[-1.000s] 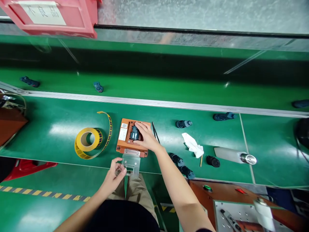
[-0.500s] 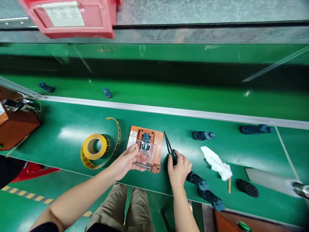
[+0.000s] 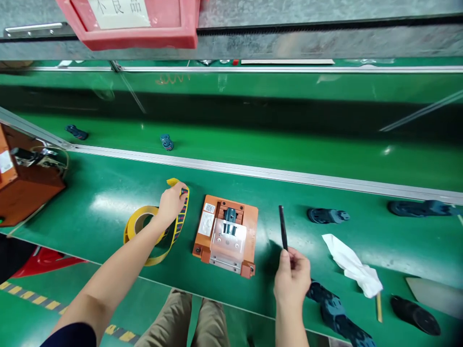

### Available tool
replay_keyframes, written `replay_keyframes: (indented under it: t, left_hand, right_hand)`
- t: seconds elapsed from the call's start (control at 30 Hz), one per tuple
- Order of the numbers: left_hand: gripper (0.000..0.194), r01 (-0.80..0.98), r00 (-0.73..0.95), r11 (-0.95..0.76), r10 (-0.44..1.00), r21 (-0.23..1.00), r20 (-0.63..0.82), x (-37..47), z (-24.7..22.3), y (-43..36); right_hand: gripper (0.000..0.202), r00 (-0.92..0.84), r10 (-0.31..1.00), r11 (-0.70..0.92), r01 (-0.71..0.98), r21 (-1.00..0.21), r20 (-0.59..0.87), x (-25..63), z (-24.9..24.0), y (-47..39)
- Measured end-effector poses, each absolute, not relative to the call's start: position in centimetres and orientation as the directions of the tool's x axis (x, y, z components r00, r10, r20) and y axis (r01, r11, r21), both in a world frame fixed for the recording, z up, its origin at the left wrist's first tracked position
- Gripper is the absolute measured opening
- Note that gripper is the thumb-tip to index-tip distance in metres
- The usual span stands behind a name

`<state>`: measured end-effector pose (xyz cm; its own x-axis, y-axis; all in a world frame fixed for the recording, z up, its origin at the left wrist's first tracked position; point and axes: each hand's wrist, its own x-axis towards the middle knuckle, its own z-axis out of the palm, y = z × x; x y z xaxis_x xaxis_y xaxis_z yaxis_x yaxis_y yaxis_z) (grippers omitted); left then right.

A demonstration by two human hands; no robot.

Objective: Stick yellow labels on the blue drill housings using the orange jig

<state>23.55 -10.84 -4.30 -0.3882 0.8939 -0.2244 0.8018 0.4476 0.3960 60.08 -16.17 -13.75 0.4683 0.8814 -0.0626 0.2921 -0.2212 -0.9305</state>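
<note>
My left hand (image 3: 171, 204) pinches the loose end of a yellow label strip (image 3: 181, 217), which carries a row of dark labels. The strip runs back to its roll (image 3: 135, 221), lying on the bench under my forearm. In my right hand (image 3: 293, 274) are black tweezers (image 3: 283, 226), held upright with the tips pointing away from me. Between the hands sits an orange fixture (image 3: 249, 231). A dark blue part (image 3: 230, 215) rests in it, partly under a clear hinged cover (image 3: 227, 241). Neither hand touches the fixture.
Dark tool housings (image 3: 327, 215) lie on the right, with several more (image 3: 336, 311) in a row beside my right wrist. A white cloth (image 3: 352, 265) is near them. Beyond the metal rail (image 3: 231, 168) runs a green belt with two parts. A red bin (image 3: 144, 29) hangs above.
My left hand has left the fixture's clear cover and moved left onto the label strip. My right hand has lifted the tweezers and shifted right. The view has also shifted slightly.
</note>
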Motion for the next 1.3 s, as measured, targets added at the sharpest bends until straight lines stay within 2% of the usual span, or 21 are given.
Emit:
replay_keyframes:
  t: [0.07,0.13,0.2,0.27,0.37,0.5,0.6,0.7,0.83,1.03,1.3]
  left_hand:
    - [0.028,0.711,-0.414,0.438,0.893,0.551,-0.176,23.6,-3.9,-11.9]
    - [0.034,0.555,-0.438,0.391,0.888,0.734,-0.142,23.7,-3.5,-13.2]
    - [0.037,0.42,-0.453,0.345,0.881,0.839,-0.135,23.8,-3.2,-14.5]
    - [0.035,0.33,-0.468,0.322,0.872,0.887,-0.142,23.8,-3.1,-15.6]
    - [0.029,0.237,-0.479,0.293,0.865,0.926,-0.151,23.9,-3.1,-16.7]
    - [0.021,0.229,-0.489,0.273,0.862,0.934,-0.132,24.2,-2.9,-17.5]
    - [0.018,0.142,-0.476,0.279,0.86,0.95,-0.182,24.3,-2.5,-17.9]
    - [0.012,0.236,-0.472,0.314,0.864,0.92,-0.174,24.3,-1.8,-18.1]
    - [0.021,0.394,-0.431,0.306,0.894,0.866,-0.12,24.4,-1.0,-18.4]
    - [0.022,0.448,-0.373,0.226,0.927,0.865,-0.05,24.6,-0.8,-18.6]
    - [0.026,0.495,-0.335,0.227,0.941,0.838,-0.057,25.2,-0.9,-18.4]
  right_hand:
    - [0.042,0.449,0.862,-0.234,-0.058,-0.97,-0.235,59.4,-12.0,-15.5]
    - [0.039,0.306,0.882,-0.251,-0.341,-0.906,-0.359,58.5,-9.9,-14.6]
    - [0.033,0.142,0.905,-0.288,-0.487,-0.824,-0.401,57.5,-8.0,-13.7]
    - [0.026,0.05,0.92,-0.303,-0.538,-0.787,-0.388,56.1,-6.5,-12.9]
    - [0.022,-0.044,0.934,-0.327,-0.497,-0.804,-0.354,53.5,-5.2,-11.9]
    - [0.021,-0.208,0.938,-0.336,-0.348,-0.875,-0.277,49.4,-4.0,-10.8]
    - [0.023,-0.319,0.924,-0.304,-0.278,-0.911,-0.211,46.5,-3.4,-9.9]
    - [0.025,-0.409,0.89,-0.322,-0.255,-0.912,-0.2,44.3,-3.3,-9.0]
    - [0.026,-0.481,0.85,-0.367,-0.247,-0.897,-0.215,42.9,-3.7,-8.2]
    - [0.031,-0.555,0.802,-0.384,-0.195,-0.903,-0.221,42.7,-4.0,-7.6]
    - [0.03,-0.586,0.786,-0.36,-0.171,-0.917,-0.199,42.9,-3.7,-7.9]
